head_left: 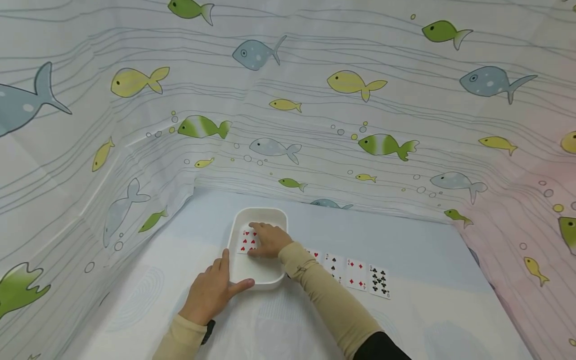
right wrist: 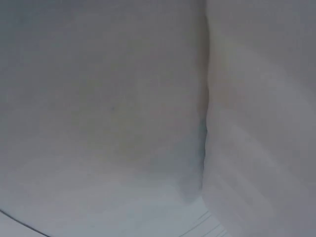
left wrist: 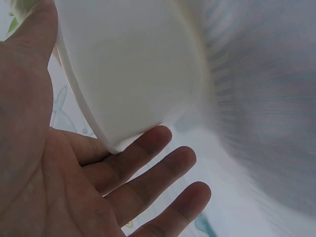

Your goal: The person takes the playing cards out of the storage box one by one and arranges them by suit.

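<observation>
A white tray (head_left: 258,286) stands on the cloth-covered table in the head view. My left hand (head_left: 208,292) rests against its near left corner, thumb along the near side and forefinger along the left side. In the left wrist view the other fingers (left wrist: 150,197) are spread, nearly straight, beside the tray's outer wall (left wrist: 133,74). My right hand (head_left: 271,240) reaches inside the tray and holds a heart playing card (head_left: 246,242) between thumb and fingers at its near and far edges. Whether the card touches the tray's bottom I cannot tell. The right wrist view shows only blurred pale surfaces.
To the right of the tray, a row of face-up playing cards lies on the table, among them a spade card (head_left: 333,265), a diamond card (head_left: 356,274) and a club card (head_left: 380,281). My right forearm partly covers the row. Fish-patterned cloth (head_left: 315,125) hangs around the table.
</observation>
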`<move>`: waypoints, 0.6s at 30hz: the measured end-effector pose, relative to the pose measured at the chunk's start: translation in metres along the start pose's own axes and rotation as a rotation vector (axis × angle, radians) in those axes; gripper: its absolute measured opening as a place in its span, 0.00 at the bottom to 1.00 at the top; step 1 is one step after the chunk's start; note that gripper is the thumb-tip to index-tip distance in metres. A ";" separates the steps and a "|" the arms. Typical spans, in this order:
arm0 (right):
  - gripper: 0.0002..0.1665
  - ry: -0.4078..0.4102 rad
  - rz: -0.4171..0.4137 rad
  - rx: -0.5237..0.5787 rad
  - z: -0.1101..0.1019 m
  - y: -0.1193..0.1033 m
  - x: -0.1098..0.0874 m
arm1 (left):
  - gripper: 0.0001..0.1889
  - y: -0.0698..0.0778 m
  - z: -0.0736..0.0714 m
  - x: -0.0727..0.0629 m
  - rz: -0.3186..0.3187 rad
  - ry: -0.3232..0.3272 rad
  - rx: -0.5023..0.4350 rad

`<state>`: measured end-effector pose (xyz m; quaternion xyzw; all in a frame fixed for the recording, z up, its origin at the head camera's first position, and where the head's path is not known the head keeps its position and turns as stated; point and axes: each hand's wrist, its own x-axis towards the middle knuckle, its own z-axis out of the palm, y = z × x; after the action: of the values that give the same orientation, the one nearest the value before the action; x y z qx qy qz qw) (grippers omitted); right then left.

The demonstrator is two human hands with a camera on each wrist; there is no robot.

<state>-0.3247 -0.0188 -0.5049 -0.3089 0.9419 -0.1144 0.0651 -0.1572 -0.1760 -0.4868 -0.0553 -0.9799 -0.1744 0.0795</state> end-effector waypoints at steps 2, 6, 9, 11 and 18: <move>0.48 -0.005 -0.006 -0.008 -0.001 -0.001 -0.001 | 0.60 0.000 0.000 0.000 -0.001 0.000 0.000; 0.48 -0.007 -0.012 -0.021 -0.003 -0.001 -0.002 | 0.59 0.001 0.000 0.001 0.004 0.001 0.005; 0.48 -0.010 -0.011 -0.026 -0.002 0.000 0.000 | 0.60 0.001 0.000 0.001 0.006 0.000 0.006; 0.49 -0.015 -0.009 -0.034 -0.002 -0.001 0.000 | 0.60 0.001 0.000 0.001 0.006 -0.002 0.006; 0.49 -0.030 0.002 -0.021 -0.002 -0.003 -0.002 | 0.60 0.001 -0.001 0.001 -0.004 -0.019 0.003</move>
<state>-0.3222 -0.0194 -0.5023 -0.3104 0.9423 -0.0998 0.0760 -0.1581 -0.1756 -0.4857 -0.0548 -0.9810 -0.1724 0.0698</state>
